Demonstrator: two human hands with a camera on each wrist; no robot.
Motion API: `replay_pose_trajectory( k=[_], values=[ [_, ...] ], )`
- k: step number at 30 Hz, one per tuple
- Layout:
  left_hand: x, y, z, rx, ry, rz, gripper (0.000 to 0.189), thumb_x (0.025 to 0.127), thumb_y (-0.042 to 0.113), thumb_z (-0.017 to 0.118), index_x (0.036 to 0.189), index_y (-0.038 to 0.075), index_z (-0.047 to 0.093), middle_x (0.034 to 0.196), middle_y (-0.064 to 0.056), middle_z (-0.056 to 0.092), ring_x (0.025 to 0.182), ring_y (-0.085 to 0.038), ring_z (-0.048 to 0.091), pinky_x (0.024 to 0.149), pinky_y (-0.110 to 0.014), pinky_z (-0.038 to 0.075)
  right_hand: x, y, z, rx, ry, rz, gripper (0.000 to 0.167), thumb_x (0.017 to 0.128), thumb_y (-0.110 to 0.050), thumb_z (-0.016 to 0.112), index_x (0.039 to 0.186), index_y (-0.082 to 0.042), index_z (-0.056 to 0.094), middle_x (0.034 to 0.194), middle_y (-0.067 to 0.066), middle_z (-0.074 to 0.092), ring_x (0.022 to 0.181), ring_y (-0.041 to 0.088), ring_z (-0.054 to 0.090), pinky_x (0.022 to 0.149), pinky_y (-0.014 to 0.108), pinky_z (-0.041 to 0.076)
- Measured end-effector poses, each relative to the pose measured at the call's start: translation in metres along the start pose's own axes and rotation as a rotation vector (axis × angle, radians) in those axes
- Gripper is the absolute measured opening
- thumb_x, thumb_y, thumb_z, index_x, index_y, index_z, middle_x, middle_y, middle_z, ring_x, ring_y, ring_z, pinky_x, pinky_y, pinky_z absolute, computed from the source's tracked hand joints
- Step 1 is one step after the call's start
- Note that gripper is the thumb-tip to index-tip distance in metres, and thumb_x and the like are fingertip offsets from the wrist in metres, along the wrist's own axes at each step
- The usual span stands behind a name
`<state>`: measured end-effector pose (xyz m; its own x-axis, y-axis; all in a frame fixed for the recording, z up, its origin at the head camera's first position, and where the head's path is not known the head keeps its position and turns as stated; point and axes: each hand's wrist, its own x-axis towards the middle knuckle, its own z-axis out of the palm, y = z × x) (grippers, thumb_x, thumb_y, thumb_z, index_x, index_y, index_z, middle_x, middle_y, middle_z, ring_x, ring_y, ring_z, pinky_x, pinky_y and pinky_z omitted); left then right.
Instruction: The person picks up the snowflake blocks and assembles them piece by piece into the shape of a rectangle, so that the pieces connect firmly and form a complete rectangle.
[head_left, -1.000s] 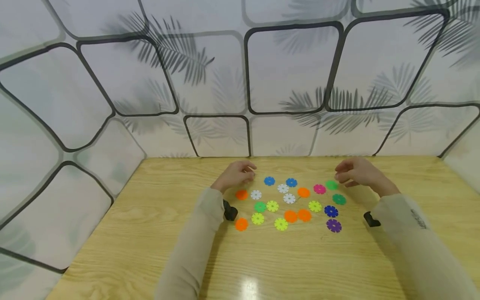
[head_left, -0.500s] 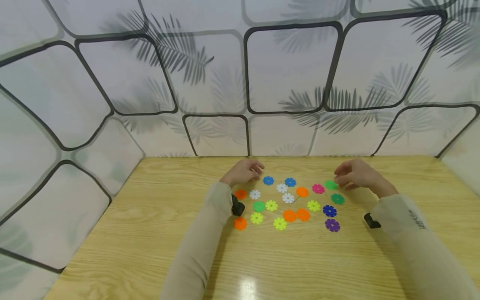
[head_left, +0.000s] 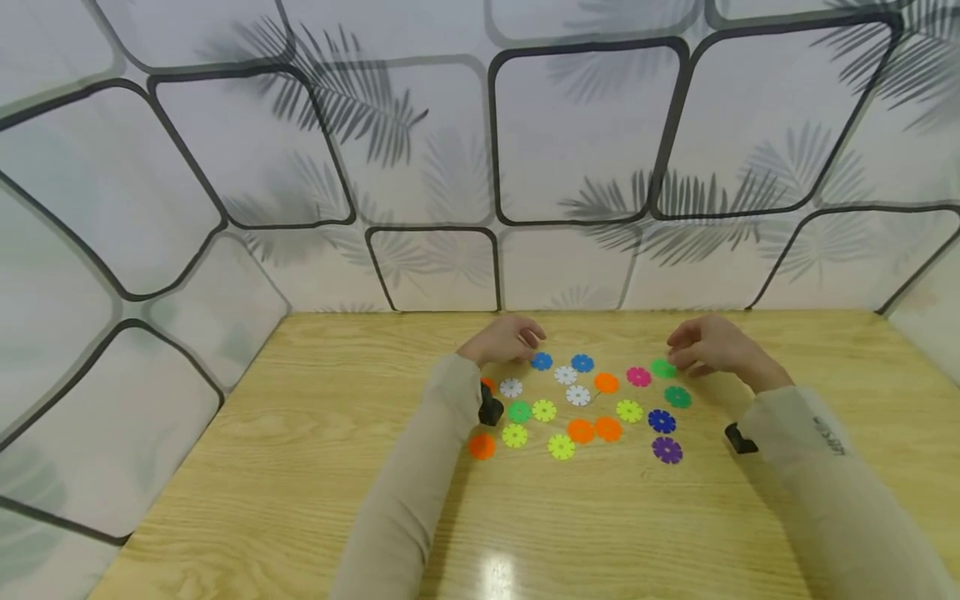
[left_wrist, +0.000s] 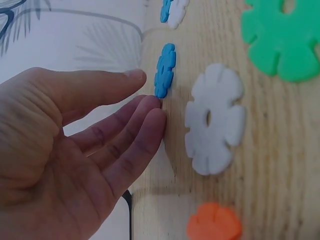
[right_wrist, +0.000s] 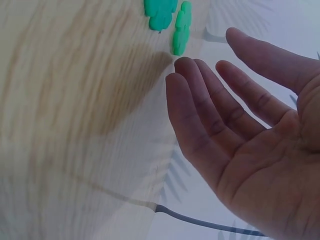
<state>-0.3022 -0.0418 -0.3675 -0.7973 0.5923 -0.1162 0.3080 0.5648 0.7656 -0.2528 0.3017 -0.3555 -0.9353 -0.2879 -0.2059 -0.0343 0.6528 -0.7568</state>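
Several flat, notched plastic snowflake discs lie spread over a wooden table [head_left: 360, 467]. My left hand [head_left: 504, 339] is beside the left blue disc [head_left: 542, 362] at the back of the spread. In the left wrist view its thumb and fingers stand apart around nothing, fingertips just short of the blue disc [left_wrist: 165, 71]; a white disc [left_wrist: 215, 120] lies nearby. My right hand [head_left: 712, 343] hovers at the light green disc [head_left: 663, 368], at the back right. The right wrist view shows loosely bent, empty fingers [right_wrist: 200, 105] close by that light green disc [right_wrist: 182, 29].
Orange [head_left: 482, 447], yellow [head_left: 561, 447], pink [head_left: 639, 377], dark blue [head_left: 662, 421] and purple [head_left: 667, 450] discs lie between and in front of the hands. A leaf-patterned wall [head_left: 562, 267] rises behind the table. Black wrist cameras [head_left: 491, 405] sit below both sleeves.
My left hand has moved right, from beside the left orange disc to the left blue disc, its wrist now partly covering that orange disc. My right hand has stayed nearly still.
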Motion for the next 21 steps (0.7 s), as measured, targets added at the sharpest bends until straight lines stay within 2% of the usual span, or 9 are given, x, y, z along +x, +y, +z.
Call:
replay_pose_trajectory(
  k=[4,10,15,21],
  values=[
    [0.003,0.003,0.003,0.044,-0.018,-0.021,0.041,0.089,-0.005,0.07,0.129,-0.003,0.063,0.124,-0.021,0.064,0.107,-0.029,0.063,0.088,-0.029,0.052,0.0,0.001,-0.001,-0.003,0.001,-0.001,0.041,0.094,0.0,0.066,0.122,0.026,0.049,0.106,0.026,0.067,0.088,0.027,0.068,0.079,0.045,0.059],
    [0.005,0.008,0.008,0.118,-0.048,-0.071,0.04,0.092,-0.001,0.072,0.132,0.002,0.064,0.132,-0.017,0.059,0.121,-0.028,0.056,0.102,-0.036,0.046,0.0,0.003,-0.002,-0.002,-0.005,0.005,0.042,0.095,-0.001,0.066,0.123,0.025,0.048,0.108,0.026,0.066,0.089,0.025,0.068,0.08,0.045,0.059],
    [0.008,0.009,0.01,0.179,-0.051,-0.046,0.027,0.094,0.0,0.072,0.12,0.0,0.07,0.122,-0.015,0.065,0.111,-0.025,0.059,0.098,-0.033,0.048,0.0,0.002,-0.001,-0.007,-0.004,0.011,0.042,0.095,-0.001,0.066,0.123,0.025,0.048,0.11,0.031,0.064,0.089,0.026,0.068,0.081,0.046,0.059],
    [0.008,0.002,0.01,0.123,-0.006,-0.01,0.015,0.093,-0.002,0.07,0.108,0.002,0.067,0.104,-0.011,0.065,0.093,-0.021,0.059,0.085,-0.029,0.049,-0.002,0.001,0.0,-0.007,-0.009,0.02,0.042,0.094,-0.001,0.067,0.123,0.025,0.049,0.113,0.034,0.063,0.091,0.026,0.068,0.081,0.045,0.059]
  ],
)
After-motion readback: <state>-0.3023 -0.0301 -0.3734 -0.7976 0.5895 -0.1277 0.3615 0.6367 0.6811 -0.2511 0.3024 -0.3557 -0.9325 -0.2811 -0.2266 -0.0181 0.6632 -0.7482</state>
